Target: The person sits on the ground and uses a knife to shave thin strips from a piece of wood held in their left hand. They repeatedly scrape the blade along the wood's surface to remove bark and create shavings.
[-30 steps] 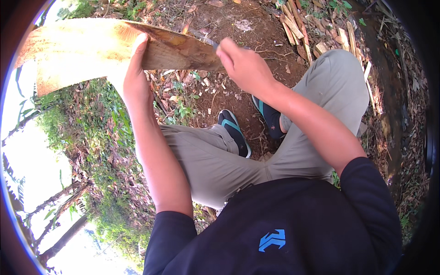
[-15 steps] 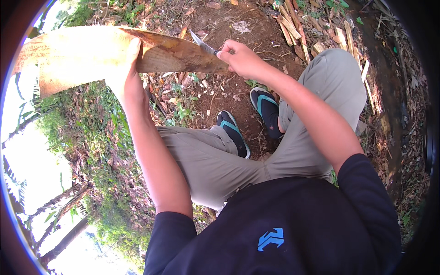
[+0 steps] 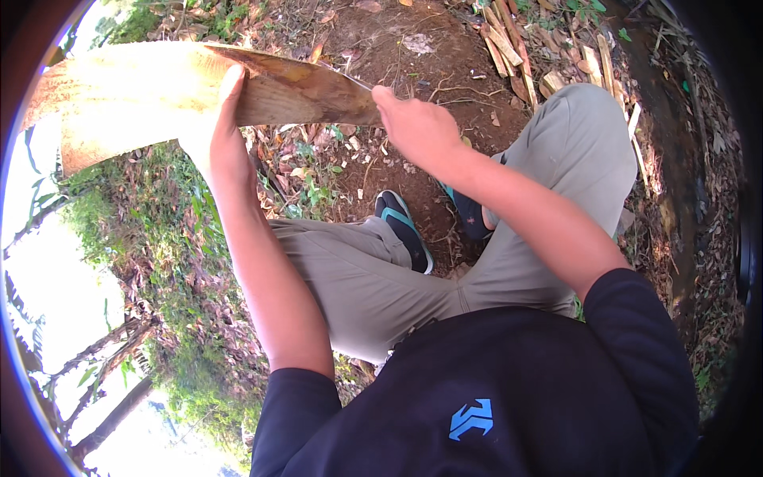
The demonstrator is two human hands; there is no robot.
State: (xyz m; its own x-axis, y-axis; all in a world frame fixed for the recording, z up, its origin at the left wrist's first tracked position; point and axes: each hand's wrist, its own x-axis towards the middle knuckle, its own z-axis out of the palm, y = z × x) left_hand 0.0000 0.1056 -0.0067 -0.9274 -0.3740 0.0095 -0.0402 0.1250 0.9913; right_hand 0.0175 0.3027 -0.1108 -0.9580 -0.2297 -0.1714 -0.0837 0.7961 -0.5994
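Observation:
A long, pale wooden board (image 3: 306,94) lies across the upper left, held up above the ground. My left hand (image 3: 216,119) grips it near its middle, the thumb lying over its face; the other fingers are hidden by the board and glare. At the board's right end my right hand (image 3: 417,131) is closed round the handle of a knife (image 3: 347,75), the handle itself hidden in the fist. The thin blade shows nearly edge-on along the board's far edge. Whether it touches the wood I cannot tell.
Split wood pieces (image 3: 502,40) lie on the leaf-strewn ground at the upper right. Brown soil (image 3: 441,67) spreads beyond my sandalled feet (image 3: 404,230). Green undergrowth (image 3: 171,246) covers the slope at the left. My bent knees are below the board.
My right hand has turned, and the blade has gone from showing its flat side to nearly edge-on against the board. The board has shifted slightly left.

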